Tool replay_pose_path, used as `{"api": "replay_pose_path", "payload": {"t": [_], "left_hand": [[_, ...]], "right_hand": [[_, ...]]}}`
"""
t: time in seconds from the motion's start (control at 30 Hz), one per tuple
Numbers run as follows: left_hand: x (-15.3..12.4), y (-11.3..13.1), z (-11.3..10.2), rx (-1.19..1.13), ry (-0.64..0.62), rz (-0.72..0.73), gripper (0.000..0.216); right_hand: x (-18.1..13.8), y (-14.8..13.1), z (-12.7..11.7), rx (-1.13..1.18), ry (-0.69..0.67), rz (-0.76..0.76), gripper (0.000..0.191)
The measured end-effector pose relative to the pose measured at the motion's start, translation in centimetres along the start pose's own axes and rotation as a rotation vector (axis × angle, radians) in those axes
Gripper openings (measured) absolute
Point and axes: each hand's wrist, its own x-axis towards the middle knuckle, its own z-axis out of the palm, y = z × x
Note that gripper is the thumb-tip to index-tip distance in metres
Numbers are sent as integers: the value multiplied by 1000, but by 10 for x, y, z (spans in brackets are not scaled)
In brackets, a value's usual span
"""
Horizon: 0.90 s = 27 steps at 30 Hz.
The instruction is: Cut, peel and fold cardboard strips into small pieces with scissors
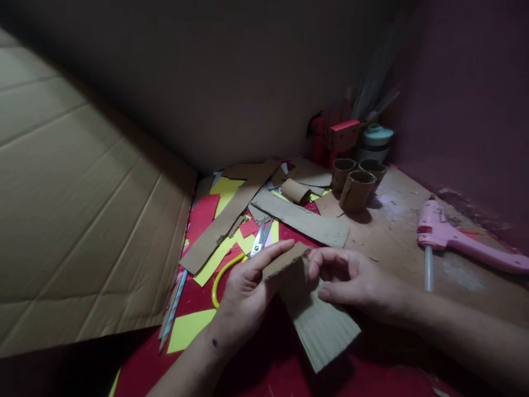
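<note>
Between my hands is a bent cardboard strip (pixel 322 325), its near end hanging down toward the red surface. My left hand (pixel 252 289) grips the folded upper part from the left, thumb along the top edge. On the right, my right hand (pixel 351 278) has its fingers curled at the fold, pinching the strip's edge. Just beyond my left hand lie scissors (pixel 225 278) with yellow handles, blades apart and pointing away. A loose flat cardboard strip (pixel 306 218) rests past my hands.
A large cardboard sheet (pixel 91 193) leans along the left. Several cardboard tubes (pixel 357 193) stand at the back right, near a teal-lidded container (pixel 376 143). A pink glue gun (pixel 450 234) lies right. Pencils (pixel 173 309), yellow paper (pixel 190 329) and a long cardboard strip (pixel 231 220) lie left.
</note>
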Motion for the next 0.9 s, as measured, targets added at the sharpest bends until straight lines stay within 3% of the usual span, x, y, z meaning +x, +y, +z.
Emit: {"api": "replay_pose_path", "payload": {"t": [0.17, 0.3, 0.5, 0.67, 0.73, 0.9], "left_hand": [[3, -8, 3, 39, -34, 222, 39], [5, -11, 2, 143, -109, 384, 40], [3, -11, -2, 226, -162, 399, 39], [-1, -18, 1, 254, -47, 342, 47], [-2, -20, 2, 234, -38, 322, 40], [-1, -22, 5, 265, -176, 465, 28]], "right_hand": [[1, 1, 4, 61, 46, 44, 23], [2, 5, 4, 100, 42, -26, 26], [1, 4, 0, 157, -39, -2, 30], [3, 4, 2, 137, 64, 53, 22], [4, 4, 3, 153, 92, 52, 25], [8, 5, 4, 179, 83, 62, 34]]}}
